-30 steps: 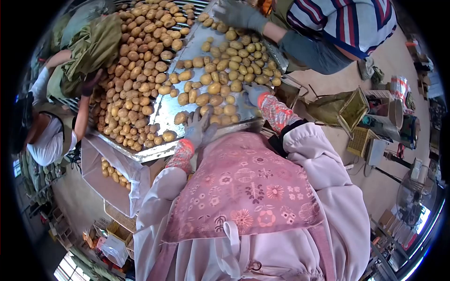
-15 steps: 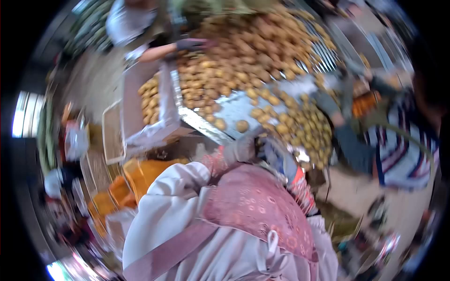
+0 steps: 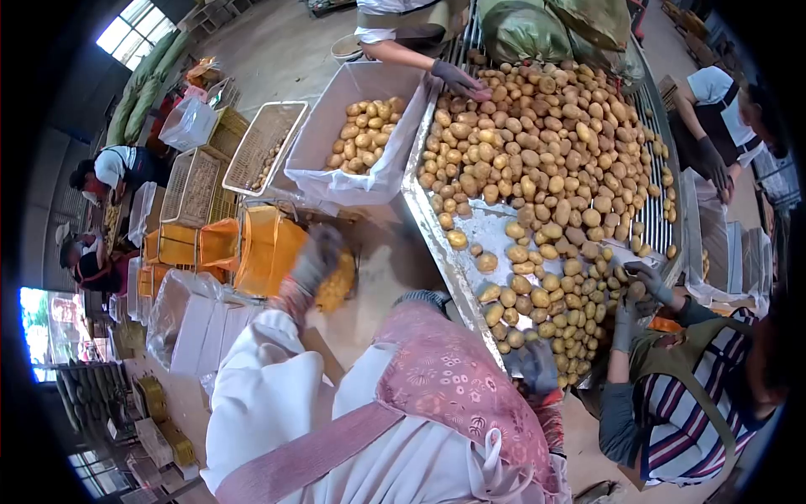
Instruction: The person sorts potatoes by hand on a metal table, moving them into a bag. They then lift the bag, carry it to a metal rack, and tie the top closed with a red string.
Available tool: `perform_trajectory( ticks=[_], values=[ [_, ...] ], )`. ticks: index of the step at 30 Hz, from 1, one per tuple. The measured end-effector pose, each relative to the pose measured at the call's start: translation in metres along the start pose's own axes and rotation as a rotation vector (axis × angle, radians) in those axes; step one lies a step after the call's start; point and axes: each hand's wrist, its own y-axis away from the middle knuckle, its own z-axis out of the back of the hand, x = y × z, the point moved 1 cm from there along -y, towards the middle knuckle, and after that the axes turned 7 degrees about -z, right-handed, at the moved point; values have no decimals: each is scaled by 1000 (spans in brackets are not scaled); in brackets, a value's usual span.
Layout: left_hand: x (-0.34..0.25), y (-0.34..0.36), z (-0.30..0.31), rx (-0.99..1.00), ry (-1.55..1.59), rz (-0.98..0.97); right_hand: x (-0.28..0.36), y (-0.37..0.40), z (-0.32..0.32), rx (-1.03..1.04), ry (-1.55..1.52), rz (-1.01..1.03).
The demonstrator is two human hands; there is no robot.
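Tan, rounded potatoes cover much of the silvery metal desk. The hands are well apart: the gray-gloved left hand is by orange mesh bags at left, the gray-gloved right hand at the desk's near edge beside potatoes; blur hides their grip.

Metal table. Passage: floor between table and orange bags; bare patch inside its near rim. Obstacles: lined crate beside its left corner; potato heap beyond patch; co-worker's hands at right.
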Motion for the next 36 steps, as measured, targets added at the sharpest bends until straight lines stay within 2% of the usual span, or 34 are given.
perform_trajectory(
  ticks=[2, 3, 4, 5, 6, 7, 8, 9, 10, 11, 12, 13, 15, 16, 18, 19, 20, 21, 23, 24, 26, 28, 30, 31, 32, 34, 36],
  values=[
    [-88, -29, 46, -95, 375, -306, 2, -7, 14, -71, -49, -76],
    [-123, -37, 42, -290, 415, -363, 6, -13, 22, -107, -76, -113],
    [-158, -45, 36, -485, 435, -422, -15, -12, 18, -140, -355, -283],
    [-175, -49, 15, -461, 433, -396, 13, -30, 22, -172, -842, -403],
    [-162, -60, -1, -435, 270, -400, 45, -51, 27, -283, -1334, -502],
    [-148, -72, -18, -413, 103, -406, 27, -56, 16, -391, -1014, -367],
    [-134, -84, -35, -396, -59, -416, 71, -69, 25, -379, -1271, -431],
    [-117, -84, -76, -392, -281, -355, 57, -66, 10, -416, -1055, -431],
    [-83, -87, -98, -267, -477, -313, 44, -63, -4, -455, -825, -444],
    [-37, -87, -120, -103, -661, -358, 33, -60, -18, -498, -605, -466],
    [3, -78, -140, 217, -988, -447, 23, -42, -34, -412, -130, -330],
    [44, -68, -159, 527, -1230, -619, 14, -23, -49, -416, 339, -173],
    [94, -46, -227, 835, -917, -532, 49, 9, -52, -493, 683, -186],
    [87, -40, -257, 994, -1177, -452, 53, 24, -43, -562, 575, -172],
    [95, -31, -291, 1137, -1551, -669, 36, 54, -38, -424, 372, -353],
    [95, -29, -308, 1178, -1539, -679, 9, 57, -42, -436, -29, -546],
    [94, -32, -327, 1211, -1678, -558, -18, 62, -48, -572, -573, -706],
    [98, -35, -343, 1233, -1819, -430, -45, 66, -54, -781, -976, -836],
    [113, -32, -370, 1303, -1721, -431, -33, 61, -39, -854, -666, -735],
    [120, -29, -382, 1349, -1624, -418, 11, 44, -15, -933, -393, -781],
    [125, -19, -411, 1376, -1698, -364, 2, 24, -26, -729, 141, -965],
    [132, -15, -419, 1405, -1778, -320, 47, -1, -45, -376, 309, -864],
    [141, -7, -416, 1507, -1746, -479, 92, -8, -48, -195, 337, -788],
    [137, -1, -414, 1513, -1752, -474, 61, 3, -78, -237, 222, -558],
    [143, 0, -410, 1511, -1753, -475, 60, 16, -73, -238, 222, -556],
    [157, 0, -395, 1590, -1536, -450, 66, 38, -61, -191, 177, -598],
    [154, 18, -401, 1545, -1147, -66, 72, 54, -55, -242, 371, -779]
  ],
)
